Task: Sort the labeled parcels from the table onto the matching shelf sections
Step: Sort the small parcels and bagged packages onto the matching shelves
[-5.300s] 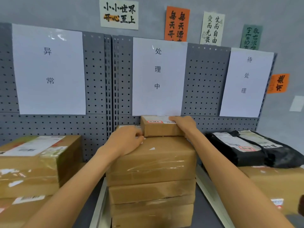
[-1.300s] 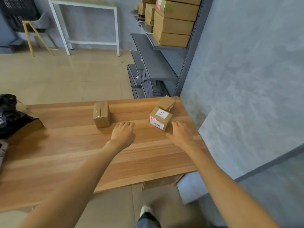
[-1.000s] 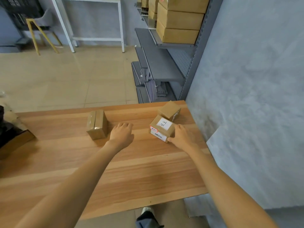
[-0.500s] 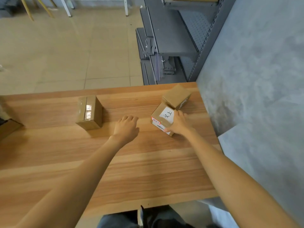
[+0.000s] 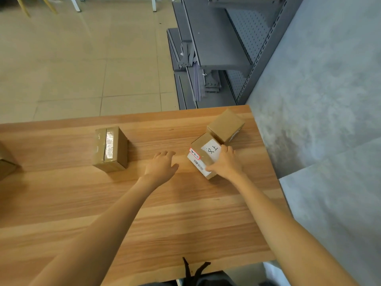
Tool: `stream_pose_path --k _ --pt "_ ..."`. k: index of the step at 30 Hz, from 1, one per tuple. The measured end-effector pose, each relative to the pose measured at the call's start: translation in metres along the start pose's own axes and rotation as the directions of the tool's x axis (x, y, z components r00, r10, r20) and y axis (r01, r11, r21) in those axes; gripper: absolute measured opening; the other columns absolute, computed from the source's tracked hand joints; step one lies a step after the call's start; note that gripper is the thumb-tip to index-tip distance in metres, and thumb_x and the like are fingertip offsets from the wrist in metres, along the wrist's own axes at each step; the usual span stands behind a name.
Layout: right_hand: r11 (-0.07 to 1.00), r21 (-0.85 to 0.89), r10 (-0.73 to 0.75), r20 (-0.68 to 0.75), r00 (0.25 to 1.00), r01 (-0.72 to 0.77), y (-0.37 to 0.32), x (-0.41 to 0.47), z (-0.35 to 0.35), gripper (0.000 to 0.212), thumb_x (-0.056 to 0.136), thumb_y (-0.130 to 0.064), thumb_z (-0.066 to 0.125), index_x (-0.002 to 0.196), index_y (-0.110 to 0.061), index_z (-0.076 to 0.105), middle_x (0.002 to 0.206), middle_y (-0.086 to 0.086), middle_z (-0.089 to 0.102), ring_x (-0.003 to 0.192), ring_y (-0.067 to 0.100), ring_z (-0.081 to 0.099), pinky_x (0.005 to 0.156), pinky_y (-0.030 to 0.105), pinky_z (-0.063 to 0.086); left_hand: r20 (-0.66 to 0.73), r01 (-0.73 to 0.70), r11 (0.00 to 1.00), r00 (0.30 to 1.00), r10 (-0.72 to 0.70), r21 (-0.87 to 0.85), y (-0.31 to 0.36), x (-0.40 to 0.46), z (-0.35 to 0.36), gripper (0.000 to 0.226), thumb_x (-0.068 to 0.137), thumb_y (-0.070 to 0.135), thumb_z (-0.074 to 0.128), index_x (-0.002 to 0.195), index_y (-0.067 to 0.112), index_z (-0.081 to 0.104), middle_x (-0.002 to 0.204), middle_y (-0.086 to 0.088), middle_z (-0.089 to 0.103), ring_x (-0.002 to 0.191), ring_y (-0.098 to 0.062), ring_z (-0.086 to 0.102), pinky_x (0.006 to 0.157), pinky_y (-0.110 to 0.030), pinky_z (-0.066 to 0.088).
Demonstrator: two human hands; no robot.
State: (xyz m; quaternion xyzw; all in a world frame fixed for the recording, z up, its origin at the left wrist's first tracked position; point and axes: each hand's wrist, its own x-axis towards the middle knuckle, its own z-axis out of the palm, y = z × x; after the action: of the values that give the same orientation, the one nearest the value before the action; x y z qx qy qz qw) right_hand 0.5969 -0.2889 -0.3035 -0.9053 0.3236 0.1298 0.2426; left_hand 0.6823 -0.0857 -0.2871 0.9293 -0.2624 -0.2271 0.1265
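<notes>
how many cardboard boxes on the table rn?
3 fully in view: a taped box left of centre, a labeled box gripped by the right hand, and a plain box touching behind it. A cut-off cardboard edge at far left may be another.

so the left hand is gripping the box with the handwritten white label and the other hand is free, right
Not quite: the head view shows the right hand gripping the labelled box. The left hand is the free one, open just above the table.
</notes>
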Motion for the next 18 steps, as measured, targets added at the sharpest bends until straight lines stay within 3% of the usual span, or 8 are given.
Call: stream_pose_path --k 3,5,7,10,12,13,16,18 --pt "0.915 0.404 0.007 0.019 1.000 -0.014 -0.016 -0.004 0.001 0.083 0.054 -0.042 0.087 0.124 -0.018 0.050 0.117 -0.005 0.053 0.106 0.013 0.056 0.089 0.037 0.051 -0.011 0.070 0.942 0.997 -0.078 -0.328 -0.007 0.001 -0.003 0.064 0.092 0.046 0.057 0.145 0.016 0.038 0.145 -0.004 0.045 0.132 -0.023 0.042 0.104 -0.037 0.038" --pt "0.764 0.644 -0.042 0.077 0.996 -0.018 -0.029 -0.009 -0.001 0.065 0.062 -0.034 0.088 0.118 -0.026 0.057 0.106 -0.014 0.063 0.095 0.002 0.062 0.079 0.023 0.053 0.067 0.157 0.767 0.987 -0.147 -0.622 -0.010 0.000 -0.010 0.079 0.086 0.052 0.062 0.149 0.016 0.031 0.147 -0.003 0.042 0.133 -0.022 0.041 0.107 -0.039 0.037" --pt "0.637 0.770 -0.130 0.171 0.977 -0.050 -0.042 -0.017 -0.004 0.057 0.069 -0.032 0.084 0.119 -0.026 0.058 0.108 -0.013 0.068 0.097 0.002 0.064 0.079 0.019 0.052 0.174 0.221 0.519 0.975 -0.137 -0.826 -0.012 -0.001 -0.017 0.091 0.077 0.062 0.066 0.150 0.024 0.027 0.148 0.002 0.041 0.134 -0.019 0.041 0.107 -0.042 0.037" --pt "0.568 0.813 -0.211 0.292 0.933 -0.126 -0.054 -0.024 -0.001 0.064 0.069 -0.042 0.081 0.126 -0.025 0.058 0.117 -0.011 0.068 0.107 0.006 0.064 0.093 0.030 0.049 0.189 0.192 0.354 0.981 -0.045 -0.915 -0.012 -0.001 -0.026 0.062 0.085 0.056 0.061 0.140 0.039 0.040 0.130 0.014 0.058 0.119 -0.012 0.055 0.102 -0.043 0.043" --pt "0.549 0.821 -0.255 0.344 0.904 -0.158 -0.059 -0.029 0.002 0.047 0.077 -0.037 0.077 0.120 -0.027 0.060 0.117 -0.010 0.069 0.109 0.006 0.063 0.096 0.031 0.047 0.172 0.173 0.312 0.985 -0.032 -0.934 -0.010 -0.001 -0.028 0.044 0.090 0.047 0.057 0.133 0.041 0.048 0.120 0.013 0.064 0.111 -0.013 0.061 0.098 -0.044 0.048" --pt "0.556 0.815 -0.264 0.362 0.894 -0.165 -0.059 -0.031 0.003 0.049 0.076 -0.040 0.077 0.120 -0.026 0.060 0.119 -0.010 0.068 0.111 0.007 0.062 0.101 0.034 0.046 0.170 0.172 0.299 0.985 -0.033 -0.939 -0.010 -0.002 -0.028 0.041 0.090 0.045 0.059 0.130 0.041 0.050 0.118 0.012 0.066 0.108 -0.015 0.063 0.096 -0.046 0.050" --pt "0.597 0.787 -0.302 0.399 0.866 -0.155 -0.056 -0.034 0.001 0.073 0.072 -0.050 0.079 0.134 -0.022 0.049 0.128 -0.008 0.062 0.120 0.012 0.056 0.109 0.044 0.039 0.168 0.175 0.310 0.985 -0.050 -0.935 -0.013 -0.003 -0.033 0.042 0.086 0.043 0.066 0.126 0.040 0.055 0.111 0.010 0.070 0.103 -0.018 0.067 0.089 -0.048 0.054" --pt "0.639 0.758 -0.299 0.398 0.867 -0.128 -0.052 -0.032 -0.007 0.107 0.061 -0.064 0.078 0.147 -0.018 0.034 0.138 -0.003 0.054 0.126 0.016 0.052 0.109 0.043 0.038 0.180 0.181 0.357 0.983 -0.035 -0.917 -0.019 -0.002 -0.040 0.048 0.081 0.043 0.071 0.126 0.037 0.058 0.110 0.006 0.071 0.103 -0.022 0.067 0.086 -0.045 0.056"
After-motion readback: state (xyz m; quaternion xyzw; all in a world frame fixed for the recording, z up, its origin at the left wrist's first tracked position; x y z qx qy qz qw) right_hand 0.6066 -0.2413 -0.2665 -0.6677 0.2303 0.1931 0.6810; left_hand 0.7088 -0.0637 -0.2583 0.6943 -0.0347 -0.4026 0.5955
